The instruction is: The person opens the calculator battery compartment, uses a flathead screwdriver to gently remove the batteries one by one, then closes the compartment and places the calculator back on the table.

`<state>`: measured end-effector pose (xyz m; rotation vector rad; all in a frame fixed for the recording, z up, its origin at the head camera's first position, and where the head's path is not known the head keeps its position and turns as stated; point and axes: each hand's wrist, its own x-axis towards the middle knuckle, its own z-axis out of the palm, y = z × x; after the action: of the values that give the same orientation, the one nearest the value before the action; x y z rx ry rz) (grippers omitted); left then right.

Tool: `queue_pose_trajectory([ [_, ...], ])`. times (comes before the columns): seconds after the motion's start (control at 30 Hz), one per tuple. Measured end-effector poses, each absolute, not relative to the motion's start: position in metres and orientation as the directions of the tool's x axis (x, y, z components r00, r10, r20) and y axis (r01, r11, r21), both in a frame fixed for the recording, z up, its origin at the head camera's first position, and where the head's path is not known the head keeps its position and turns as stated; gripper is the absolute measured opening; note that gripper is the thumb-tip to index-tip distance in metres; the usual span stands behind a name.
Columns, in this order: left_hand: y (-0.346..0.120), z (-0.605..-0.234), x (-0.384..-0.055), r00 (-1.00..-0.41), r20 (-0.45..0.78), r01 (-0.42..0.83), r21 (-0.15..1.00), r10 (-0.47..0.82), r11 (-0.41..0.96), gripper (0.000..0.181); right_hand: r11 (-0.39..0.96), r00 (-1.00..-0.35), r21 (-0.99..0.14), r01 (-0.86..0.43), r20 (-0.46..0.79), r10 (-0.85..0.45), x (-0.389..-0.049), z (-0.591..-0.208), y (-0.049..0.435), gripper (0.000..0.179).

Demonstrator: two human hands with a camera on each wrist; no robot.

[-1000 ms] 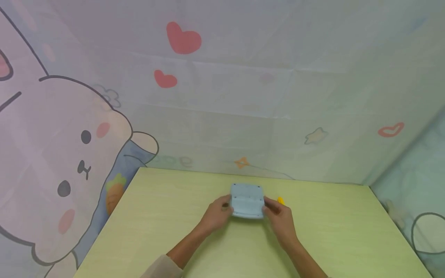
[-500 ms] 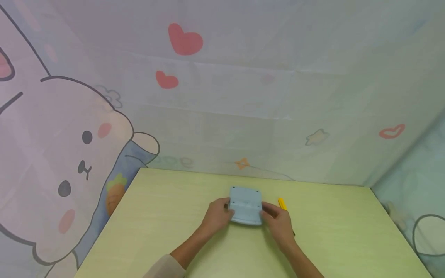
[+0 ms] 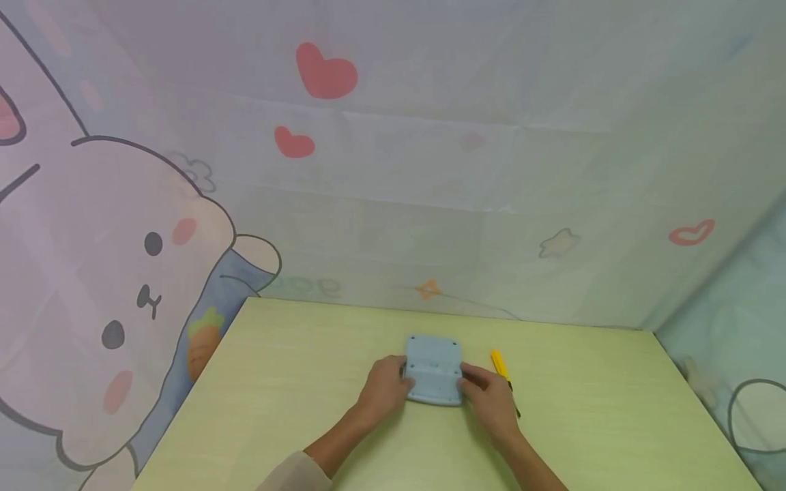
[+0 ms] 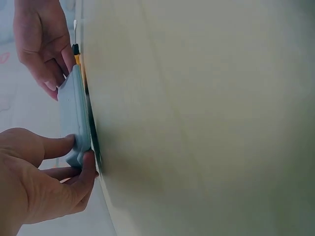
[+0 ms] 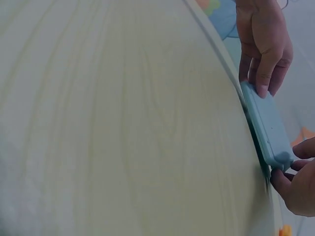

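A light blue plastic device (image 3: 434, 372), shaped like a desk calculator with its back turned up, is held low over the table between both hands. Small dark screw holes and a step across the middle mark that back. My left hand (image 3: 385, 385) pinches its left edge, thumb on top and fingers below, as the left wrist view shows. Its right edge is pinched by my right hand (image 3: 491, 399), with the fingertips (image 5: 281, 183) at the underside. The device's front is hidden, and I cannot tell whether it touches the table. A yellow-handled screwdriver (image 3: 499, 363) lies just beyond my right hand.
The pale yellow-green table (image 3: 295, 361) ends at a back edge against a hanging cloth (image 3: 393, 225). Hearts and a large rabbit (image 3: 153, 293) are printed on the cloth.
Both hands have brought the device down and nearer to the person, with a slight shift left. More of the screwdriver shows beside the right hand now.
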<state>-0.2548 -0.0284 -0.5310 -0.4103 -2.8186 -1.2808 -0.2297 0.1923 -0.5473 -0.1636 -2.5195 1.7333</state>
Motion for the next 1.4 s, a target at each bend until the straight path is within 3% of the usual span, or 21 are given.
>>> queue_pose_trajectory([
  [0.4,-0.025,-0.533,-0.253,-0.966,0.109,0.238,0.726,0.234,0.646,0.033,0.384,-0.992,-0.922,0.042,0.008,0.128,-0.229,-0.549,0.194,0.039],
  [1.2,-0.029,-0.529,-0.255,-0.968,0.101,0.236,0.682,0.230,0.693,0.042,0.479,-0.999,-0.878,0.012,0.008,0.039,-0.229,-0.542,0.198,0.043],
  [1.4,-0.033,-0.529,-0.259,-0.953,0.114,0.292,0.601,0.281,0.744,0.049,0.498,-0.998,-0.866,-0.056,0.066,0.003,-0.232,-0.537,0.203,0.036],
])
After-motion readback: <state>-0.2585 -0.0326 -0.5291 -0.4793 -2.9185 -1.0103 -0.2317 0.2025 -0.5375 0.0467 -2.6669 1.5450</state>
